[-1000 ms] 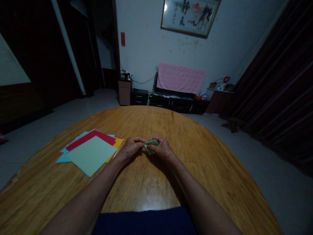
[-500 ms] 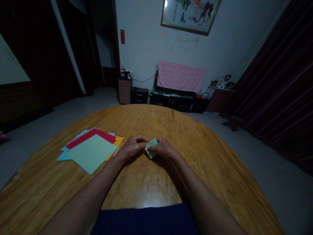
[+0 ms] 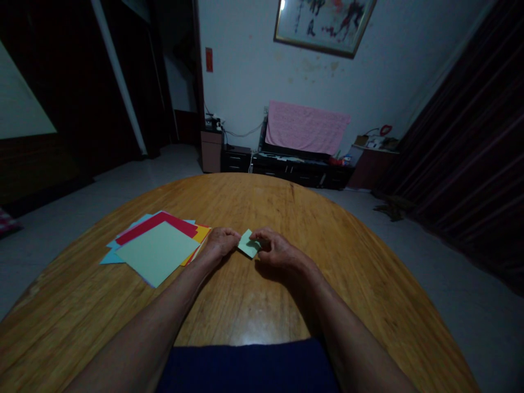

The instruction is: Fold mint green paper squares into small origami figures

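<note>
A small square of folded pale green paper (image 3: 248, 246) lies turned like a diamond in front of me, near the middle of the table. My left hand (image 3: 221, 241) is closed, pinching its left corner between thumb and fingertips. Over the right corner my right hand (image 3: 275, 249) curls, with the forefinger above the paper and the thumb by its lower right edge. A shadow of the right fingers falls on the folded square. The other right fingers are partly hidden behind the hand.
On the left, several coloured sheets lie fanned in a stack, a pale green sheet (image 3: 158, 254) on top and a red sheet (image 3: 141, 229) beneath it. The round wooden table (image 3: 254, 305) carries everything. Beyond its far edge stands a low black cabinet (image 3: 303, 174).
My right hand has shifted slightly right, its thumb off the paper's face, so more of the folded square shows. My left hand has drawn slightly left. The view has tilted a little.
</note>
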Tool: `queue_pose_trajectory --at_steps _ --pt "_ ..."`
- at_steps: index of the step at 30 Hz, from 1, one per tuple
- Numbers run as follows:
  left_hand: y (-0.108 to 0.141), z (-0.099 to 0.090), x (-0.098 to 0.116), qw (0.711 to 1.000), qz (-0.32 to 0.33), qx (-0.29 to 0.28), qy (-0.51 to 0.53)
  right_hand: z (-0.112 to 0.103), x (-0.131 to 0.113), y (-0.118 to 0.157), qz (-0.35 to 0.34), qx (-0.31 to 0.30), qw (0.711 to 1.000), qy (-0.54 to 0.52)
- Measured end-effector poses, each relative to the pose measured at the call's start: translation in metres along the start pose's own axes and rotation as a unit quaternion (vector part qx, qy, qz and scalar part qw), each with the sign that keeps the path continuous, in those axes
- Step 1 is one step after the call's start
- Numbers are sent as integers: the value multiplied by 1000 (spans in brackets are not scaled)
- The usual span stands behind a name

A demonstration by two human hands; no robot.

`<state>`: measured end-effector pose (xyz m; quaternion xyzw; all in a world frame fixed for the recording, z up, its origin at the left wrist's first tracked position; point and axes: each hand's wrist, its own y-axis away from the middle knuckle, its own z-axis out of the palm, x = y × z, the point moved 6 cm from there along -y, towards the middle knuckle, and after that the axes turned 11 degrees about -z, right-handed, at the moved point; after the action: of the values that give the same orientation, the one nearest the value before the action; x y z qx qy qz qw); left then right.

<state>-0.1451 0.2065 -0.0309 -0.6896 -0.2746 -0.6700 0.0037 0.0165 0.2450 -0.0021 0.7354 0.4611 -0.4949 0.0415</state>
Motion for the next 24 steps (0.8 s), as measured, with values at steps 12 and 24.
queue_pose_trajectory --at_steps 12,24 --pt "-1 -2 -2 980 -60 -54 -181 20 -13 -6 -116 -69 970 204" --pt "6 -6 9 918 89 -56 -383 16 -4 -13 -90 -67 968 223"
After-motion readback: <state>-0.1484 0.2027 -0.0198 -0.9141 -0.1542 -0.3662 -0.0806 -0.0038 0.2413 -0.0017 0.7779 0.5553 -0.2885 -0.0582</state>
